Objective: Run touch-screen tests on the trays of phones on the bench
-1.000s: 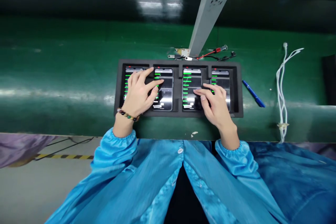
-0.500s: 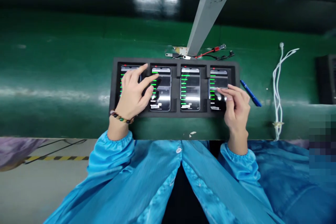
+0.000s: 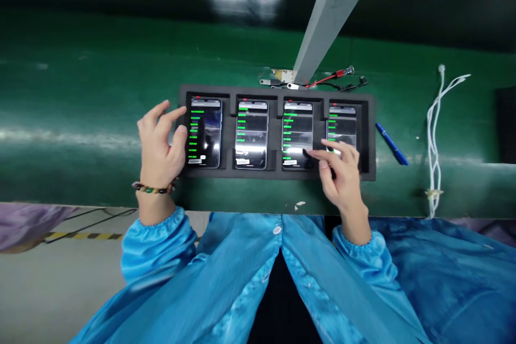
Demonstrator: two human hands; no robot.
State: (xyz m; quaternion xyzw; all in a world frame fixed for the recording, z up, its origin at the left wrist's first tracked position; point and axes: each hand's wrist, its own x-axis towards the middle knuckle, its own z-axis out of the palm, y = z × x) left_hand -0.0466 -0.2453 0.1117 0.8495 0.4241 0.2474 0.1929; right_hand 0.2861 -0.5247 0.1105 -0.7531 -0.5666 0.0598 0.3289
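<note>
Several smartphones lie face up in a row of slots in a black foam tray (image 3: 229, 145), their lit screens showing green text. The leftmost phone (image 3: 212, 129) and its neighbour, the second phone (image 3: 252, 137), are uncovered. My left hand (image 3: 161, 142) is beside the tray's left edge, fingers spread, holding nothing. Over the right part of the tray, my right hand (image 3: 342, 172) has its index fingertip at the lower right of the third phone (image 3: 298, 129); whether it touches the glass I cannot tell. That hand partly covers the rightmost phone (image 3: 342, 123).
A blue pen (image 3: 392, 144) lies right of the tray on the green table (image 3: 80, 134). White cables (image 3: 432, 134) lie farther right. Behind the tray are small connector leads (image 3: 322, 84) and the foot of a grey post (image 3: 322, 27).
My left hand has moved left off the first two phones to the tray's edge. My right hand has shifted left from the rightmost phone to the third phone.
</note>
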